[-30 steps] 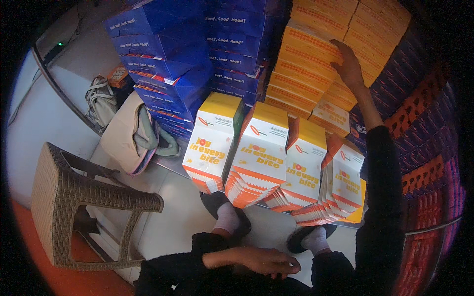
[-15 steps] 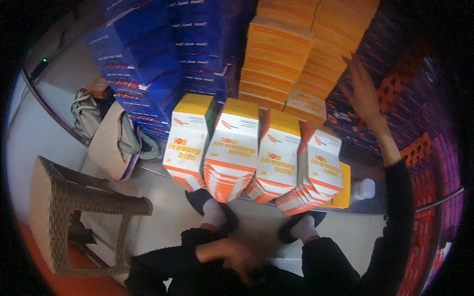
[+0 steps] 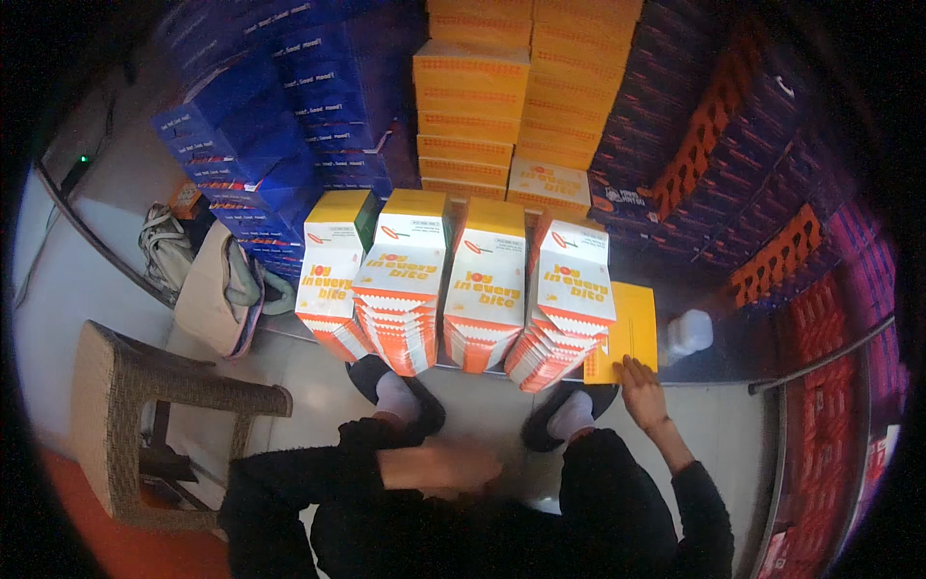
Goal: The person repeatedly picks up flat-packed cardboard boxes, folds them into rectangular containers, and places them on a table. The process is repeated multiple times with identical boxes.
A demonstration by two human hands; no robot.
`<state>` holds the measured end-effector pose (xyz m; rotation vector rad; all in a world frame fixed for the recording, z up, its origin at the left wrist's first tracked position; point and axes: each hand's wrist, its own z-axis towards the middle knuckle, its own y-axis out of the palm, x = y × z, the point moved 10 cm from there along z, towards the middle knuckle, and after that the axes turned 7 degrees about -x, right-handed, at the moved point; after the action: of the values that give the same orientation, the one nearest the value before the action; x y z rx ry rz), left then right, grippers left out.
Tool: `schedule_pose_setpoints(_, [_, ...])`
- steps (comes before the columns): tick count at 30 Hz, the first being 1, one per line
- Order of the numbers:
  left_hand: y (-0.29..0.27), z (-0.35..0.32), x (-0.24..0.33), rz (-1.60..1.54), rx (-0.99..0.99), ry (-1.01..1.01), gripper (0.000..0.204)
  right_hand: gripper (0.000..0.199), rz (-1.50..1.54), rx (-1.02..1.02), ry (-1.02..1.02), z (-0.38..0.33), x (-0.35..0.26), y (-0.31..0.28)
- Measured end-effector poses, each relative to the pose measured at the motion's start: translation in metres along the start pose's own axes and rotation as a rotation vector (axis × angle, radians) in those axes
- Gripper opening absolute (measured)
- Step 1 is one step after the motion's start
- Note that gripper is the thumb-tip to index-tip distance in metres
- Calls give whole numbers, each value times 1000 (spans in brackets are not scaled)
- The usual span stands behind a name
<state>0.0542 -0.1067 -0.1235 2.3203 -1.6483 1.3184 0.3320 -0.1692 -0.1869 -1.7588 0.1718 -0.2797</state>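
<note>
My right hand is at the near edge of a flat yellow carton. Its fingers are bent over that edge, and the thumb is hidden. My left hand hovers low over my lap, smeared by motion, so its fingers cannot be made out. Left of the yellow carton stand several stacks of folded white, orange and yellow food cartons, nested in one another. The rightmost stack is closest to my right hand.
Blue boxes and yellow boxes are piled high behind the cartons. A small white container sits right of the yellow carton. A woven chair stands at left, near a beige bag. A metal rail runs at right.
My right hand has come down from beside the tall yellow boxes to the flat yellow carton's near edge. The view has shifted, and my left hand stays low and blurred.
</note>
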Motion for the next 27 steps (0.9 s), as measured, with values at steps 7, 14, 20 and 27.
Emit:
schedule_pose_setpoints(7, [-28,9,30,75,15,-17,40,56,-172,284,-39,-8,-7,-31])
schedule_pose_setpoints(14, [-64,-11,58,130,503,286,25,47,95,75,-44,-12,-14,-57])
schedule_pose_setpoints(20, [-115,-44,62,-263,874,440,24,35,161,184,345,-88,34,-229])
schedule_pose_setpoints(27, [-155,-114,86,15,1346,315,77,22,448,357,-423,-111,-67,-327])
